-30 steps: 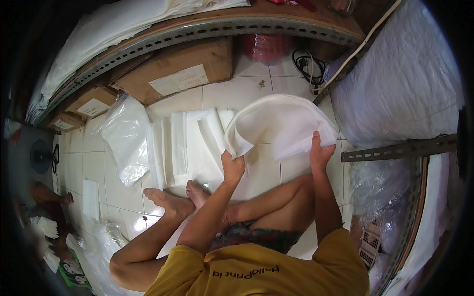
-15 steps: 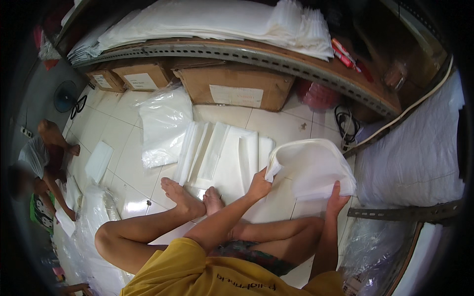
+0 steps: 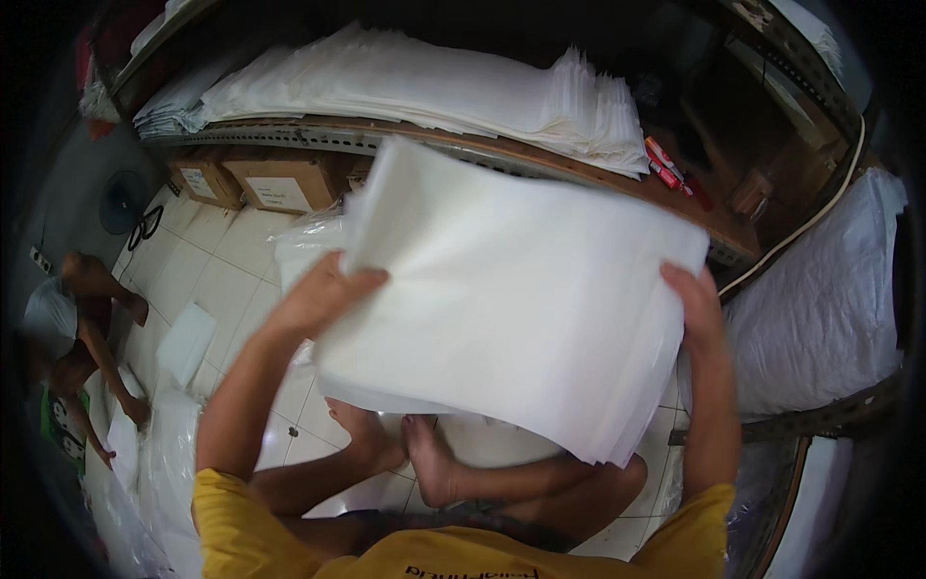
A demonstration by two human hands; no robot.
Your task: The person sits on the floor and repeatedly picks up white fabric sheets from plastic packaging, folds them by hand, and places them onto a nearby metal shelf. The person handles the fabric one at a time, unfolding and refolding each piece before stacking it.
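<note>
A wide stack of thin white sheets (image 3: 511, 299) is held up in front of me over my crossed legs. At its left edge my left hand (image 3: 328, 289) is closed, with the thumb lying on top and the fingers hidden beneath. On the opposite edge my right hand (image 3: 696, 304) grips in the same way, thumb above. Toward the lower right the sheets fan slightly apart, and the upper left corner is raised and a little blurred. The pile of white sheets on the floor is hidden behind the stack; part of a clear plastic-wrapped white bundle (image 3: 304, 246) shows to its left.
Beyond the stack, a low shelf (image 3: 424, 145) carries long piles of white sheets (image 3: 405, 82) and red-and-white markers (image 3: 664, 164). Cardboard boxes (image 3: 280, 183) stand below. A large wrapped white bale (image 3: 820, 299) is on the right. Another person (image 3: 72, 328) works at far left.
My hands have lifted the white stack from the right into the middle and spread it flat between them. My left hand has moved left; the stack now covers the floor pile.
</note>
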